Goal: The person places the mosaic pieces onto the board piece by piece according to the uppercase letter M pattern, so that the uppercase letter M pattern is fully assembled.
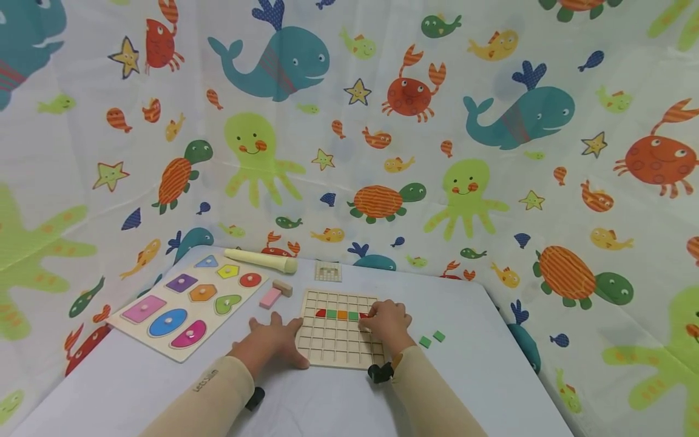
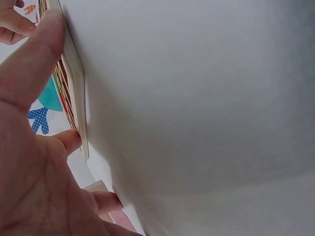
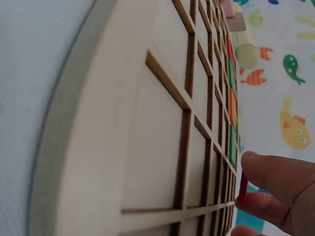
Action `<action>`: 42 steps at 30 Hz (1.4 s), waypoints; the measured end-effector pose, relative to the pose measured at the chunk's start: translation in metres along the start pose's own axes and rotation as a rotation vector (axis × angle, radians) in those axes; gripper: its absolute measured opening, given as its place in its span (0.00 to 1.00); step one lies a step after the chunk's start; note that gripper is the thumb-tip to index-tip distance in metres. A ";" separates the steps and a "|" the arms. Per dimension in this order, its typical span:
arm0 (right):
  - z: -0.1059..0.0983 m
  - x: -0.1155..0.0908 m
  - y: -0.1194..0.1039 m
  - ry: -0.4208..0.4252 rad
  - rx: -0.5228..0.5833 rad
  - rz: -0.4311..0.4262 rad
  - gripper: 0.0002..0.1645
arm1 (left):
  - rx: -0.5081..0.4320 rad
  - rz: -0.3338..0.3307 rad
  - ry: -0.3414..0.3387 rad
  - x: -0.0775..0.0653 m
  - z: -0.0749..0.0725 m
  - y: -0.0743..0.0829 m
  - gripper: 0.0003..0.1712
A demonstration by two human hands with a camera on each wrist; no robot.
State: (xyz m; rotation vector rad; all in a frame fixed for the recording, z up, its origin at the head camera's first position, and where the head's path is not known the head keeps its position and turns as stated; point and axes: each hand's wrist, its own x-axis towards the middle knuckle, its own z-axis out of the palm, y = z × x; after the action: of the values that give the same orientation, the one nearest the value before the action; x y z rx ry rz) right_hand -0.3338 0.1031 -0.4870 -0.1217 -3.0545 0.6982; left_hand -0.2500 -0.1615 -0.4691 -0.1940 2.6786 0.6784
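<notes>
A wooden grid board (image 1: 341,365) lies on the table, with a row of small tiles across its upper part: a red tile (image 1: 320,313), a green tile (image 1: 331,314), an orange tile (image 1: 342,315) and another green one. My left hand (image 1: 273,341) spreads its fingers at the board's left side; in the left wrist view its thumb (image 2: 42,46) lies along the board's edge. At the right end of the row, my right hand (image 1: 389,325) pinches a red tile (image 3: 243,188) between thumb and finger, close over the grid.
Two loose green tiles (image 1: 431,340) lie right of the board. On the left are a shape puzzle board (image 1: 180,355), a pink block (image 1: 270,298), a wooden block (image 1: 283,287) and a cream stick (image 1: 262,260). A small gridded card (image 1: 328,278) lies behind. Patterned cloth (image 1: 349,139) surrounds the table.
</notes>
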 end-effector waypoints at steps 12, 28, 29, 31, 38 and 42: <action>-0.003 0.002 -0.005 -0.005 -0.023 -0.028 0.18 | 0.011 0.003 -0.002 -0.001 -0.001 0.002 0.66; 0.001 0.003 -0.008 0.005 -0.108 -0.091 0.16 | 0.035 0.006 0.020 -0.005 -0.002 0.002 0.65; 0.002 0.003 -0.008 0.005 -0.108 -0.090 0.16 | 0.034 0.005 0.020 -0.005 -0.002 0.001 0.65; 0.003 0.003 -0.008 0.003 -0.109 -0.081 0.16 | 0.026 0.005 0.015 -0.005 -0.002 0.001 0.65; 0.004 0.003 -0.012 -0.006 -0.139 -0.066 0.14 | 0.012 0.003 0.001 -0.008 -0.003 0.001 0.65; 0.002 0.004 -0.015 0.003 -0.191 -0.067 0.11 | 0.016 0.004 0.010 -0.010 -0.005 0.001 0.64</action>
State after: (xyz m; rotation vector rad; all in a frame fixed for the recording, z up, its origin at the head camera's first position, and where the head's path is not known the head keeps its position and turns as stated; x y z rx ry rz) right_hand -0.3386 0.0888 -0.4821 -0.0213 -3.0996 0.4013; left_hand -0.2424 -0.1623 -0.4610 -0.1886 2.6940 0.6594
